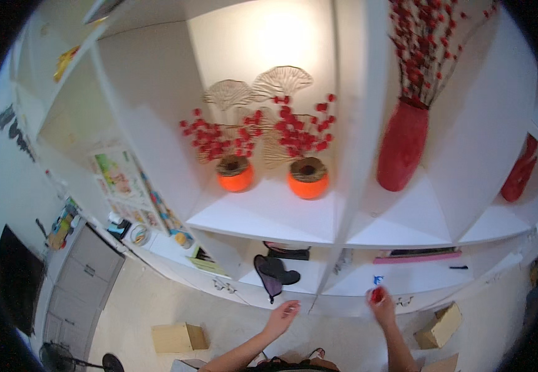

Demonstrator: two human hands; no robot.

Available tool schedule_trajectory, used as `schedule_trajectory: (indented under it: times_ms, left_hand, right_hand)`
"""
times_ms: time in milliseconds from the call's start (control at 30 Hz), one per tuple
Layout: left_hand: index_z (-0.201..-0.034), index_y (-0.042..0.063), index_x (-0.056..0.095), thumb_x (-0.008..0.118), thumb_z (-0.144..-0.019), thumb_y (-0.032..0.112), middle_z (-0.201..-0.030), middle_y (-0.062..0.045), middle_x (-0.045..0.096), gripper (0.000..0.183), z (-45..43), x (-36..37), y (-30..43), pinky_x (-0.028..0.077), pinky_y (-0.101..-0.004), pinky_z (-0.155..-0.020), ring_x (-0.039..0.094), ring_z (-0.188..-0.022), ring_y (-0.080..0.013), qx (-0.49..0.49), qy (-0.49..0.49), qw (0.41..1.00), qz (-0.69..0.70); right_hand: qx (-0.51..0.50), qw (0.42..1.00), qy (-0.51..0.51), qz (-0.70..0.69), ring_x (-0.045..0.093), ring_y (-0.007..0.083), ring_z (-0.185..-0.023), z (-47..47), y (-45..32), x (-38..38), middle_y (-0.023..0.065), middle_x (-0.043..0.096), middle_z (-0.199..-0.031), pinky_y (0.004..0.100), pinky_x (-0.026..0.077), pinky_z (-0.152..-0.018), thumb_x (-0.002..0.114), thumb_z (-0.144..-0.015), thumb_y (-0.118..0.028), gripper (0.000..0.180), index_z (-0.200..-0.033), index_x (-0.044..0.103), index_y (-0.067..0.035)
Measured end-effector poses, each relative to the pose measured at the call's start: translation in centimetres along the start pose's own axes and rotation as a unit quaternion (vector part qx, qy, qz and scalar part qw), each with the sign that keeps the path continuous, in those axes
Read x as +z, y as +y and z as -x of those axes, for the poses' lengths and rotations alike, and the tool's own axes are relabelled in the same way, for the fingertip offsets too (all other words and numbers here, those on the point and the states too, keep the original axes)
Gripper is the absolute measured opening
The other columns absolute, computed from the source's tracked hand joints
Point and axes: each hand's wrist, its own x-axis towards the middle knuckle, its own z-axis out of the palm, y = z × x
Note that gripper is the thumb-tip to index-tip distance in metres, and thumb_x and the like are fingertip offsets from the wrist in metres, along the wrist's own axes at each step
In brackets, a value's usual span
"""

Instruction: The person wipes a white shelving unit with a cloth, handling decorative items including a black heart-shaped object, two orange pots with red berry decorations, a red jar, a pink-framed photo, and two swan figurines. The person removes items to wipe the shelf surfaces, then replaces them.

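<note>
My right hand [382, 307] is raised in front of the lower shelf, its fingers closed around a small red object [377, 295] too blurred to name. Just beyond it, a small blue-and-white item [379, 279] lies near the shelf's front edge. My left hand [284, 318] hovers before the drawer fronts with its fingers curled; a pale spot shows at the fingertips, but whether it holds anything is unclear. Nearest to that hand, a dark eye mask [276, 269] and a purplish mesh pouch [271, 284] hang over the shelf edge.
Two orange pots [308, 184] with red berry sprays stand on the upper shelf [269, 218]. Right of them is a tall red vase [401, 149]. Cardboard boxes [171, 338] sit on the floor on both sides. A black fan [55, 357] is at lower left.
</note>
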Motion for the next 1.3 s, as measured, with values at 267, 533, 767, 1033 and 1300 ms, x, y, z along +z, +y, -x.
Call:
schedule_trajectory:
  times_ms: [267, 533, 767, 1033, 1300]
  left_hand:
    - [-0.129, 0.007, 0.039, 0.037, -0.093, 0.044, -0.110, -0.007, 0.052, 0.051, 1.9, -3.1, 8.1, 0.043, -0.0232, -0.063, 0.052, -0.086, -0.0104, -0.125, -0.115, 0.976, 0.135]
    - [-0.121, 0.010, 0.043, 0.030, -0.092, 0.053, -0.092, -0.004, 0.052, 0.054, 5.2, -12.7, 8.1, 0.040, -0.0246, -0.057, 0.047, -0.068, -0.0116, -0.060, -0.016, 0.974, 0.217]
    - [-0.104, 0.013, 0.042, 0.027, -0.093, 0.052, -0.077, -0.002, 0.046, 0.043, 7.8, -16.1, 8.5, 0.037, -0.0248, -0.052, 0.044, -0.060, -0.0120, -0.030, -0.068, 0.968, 0.241]
    - [-0.097, 0.012, 0.040, 0.027, -0.095, 0.044, -0.070, 0.001, 0.042, 0.035, 11.2, -20.5, 10.3, 0.031, -0.0228, -0.049, 0.037, -0.055, -0.0078, -0.042, 0.038, 0.945, 0.323]
    - [-0.119, 0.013, 0.042, 0.028, -0.096, 0.041, -0.101, -0.002, 0.051, 0.039, 11.0, -23.5, 8.2, 0.043, -0.0317, -0.080, 0.052, -0.090, -0.0140, -0.058, 0.070, 0.886, 0.456]
  right_hand:
    - [-0.217, 0.949, -0.229, 0.010, 0.057, 0.0260, -0.101, 6.5, -18.5, 9.1, 0.0118, 0.054, -0.116, 0.0335, 0.047, -0.083, 0.071, -0.071, -0.037, 0.069, -0.129, 0.041, -0.014]
    - [-0.285, 0.941, -0.174, -0.056, 0.054, 0.0263, -0.103, 7.5, -26.6, 14.3, 0.0124, 0.053, -0.117, 0.0326, 0.041, -0.090, 0.066, -0.076, -0.019, 0.045, -0.117, 0.054, -0.008]
    - [-0.387, 0.910, -0.117, -0.098, 0.046, 0.0300, -0.104, 10.5, -32.7, 20.4, 0.0125, 0.053, -0.108, 0.0378, 0.033, -0.093, 0.052, -0.079, -0.011, 0.026, -0.104, 0.057, -0.003]
    - [-0.451, 0.871, -0.167, -0.097, 0.043, 0.0320, -0.107, 13.6, -35.5, 25.3, 0.0139, 0.049, -0.117, 0.0403, 0.031, -0.094, 0.047, -0.085, -0.019, 0.032, -0.113, 0.051, -0.003]
    - [-0.487, 0.848, -0.191, -0.081, 0.041, 0.0324, -0.114, 15.0, -36.6, 26.8, 0.0154, 0.047, -0.121, 0.0407, 0.029, -0.098, 0.049, -0.085, -0.020, 0.039, -0.119, 0.047, -0.001]
